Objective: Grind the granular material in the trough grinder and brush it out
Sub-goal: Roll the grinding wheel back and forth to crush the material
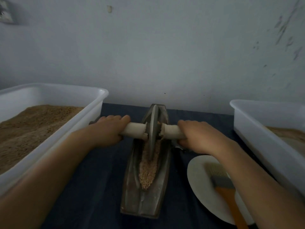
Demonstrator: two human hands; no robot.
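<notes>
**A:** Left side, a big white tub (92, 103) sitting on the dark blue cloth (105, 187), heaped with fine brown powder (33, 126).

**B:** And a matching white tub (257, 129) on the right, well apart from the first, a paler brown heap (292, 136) just showing inside it.

**A:** Behind it all, a pale grey wall (156, 55), scuffed and marked toward the right.

**B:** Top left corner there's a fixture on the wall (5, 13), too blurred to identify. A small pale mark (109, 9) sits higher up, near the middle.
</notes>
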